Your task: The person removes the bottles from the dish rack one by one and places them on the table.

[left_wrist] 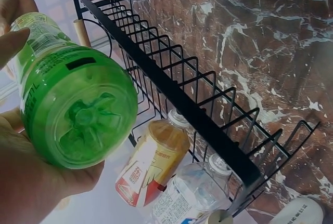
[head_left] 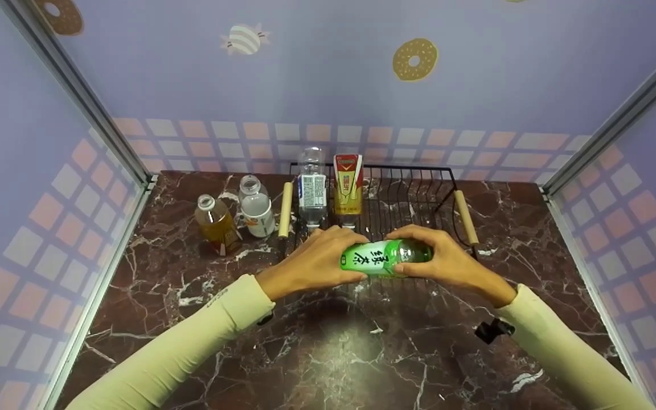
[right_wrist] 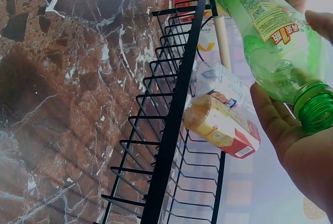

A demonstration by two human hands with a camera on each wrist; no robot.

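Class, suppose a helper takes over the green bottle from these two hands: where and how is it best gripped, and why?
Probably round the labelled middle of the green bottle, from above: it is held sideways, and the left hand grips its base end, the right hand its shoulder, leaving the label exposed on top. The uncapped neck, toward the right, is narrower.

Head cam: high, facing forward and down, farthest out, gets desk and back wall. Left wrist: close-up on green bottle from base end, tilted. Right wrist: close-up from neck end, tilted. All share bottle, black wire rack.
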